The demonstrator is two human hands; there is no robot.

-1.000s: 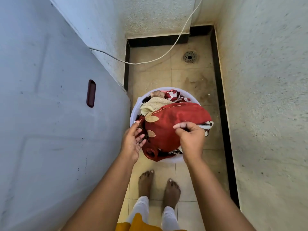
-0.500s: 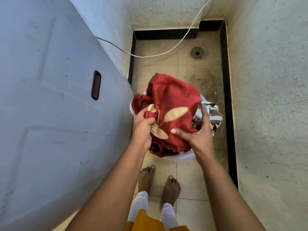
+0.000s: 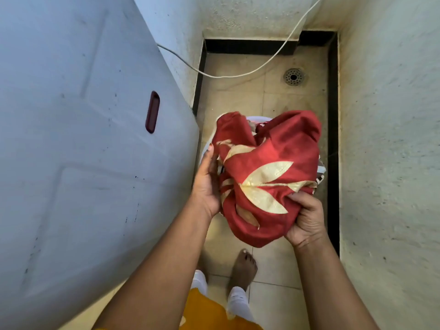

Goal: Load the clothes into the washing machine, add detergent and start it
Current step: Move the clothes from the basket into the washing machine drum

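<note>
Clutching crumpled red cloth (image 3: 273,148) are left hand (image 3: 206,184) and right hand (image 3: 306,220).

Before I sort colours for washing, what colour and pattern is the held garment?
Red garment with pale gold leaf shapes; the head view shows it best.

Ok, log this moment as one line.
left hand holds red leaf-patterned cloth | right hand grips it | cloth above white plastic basket

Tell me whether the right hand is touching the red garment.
Touching. The head view shows the right hand with its fingers curled into the lower edge of the red garment.
</note>
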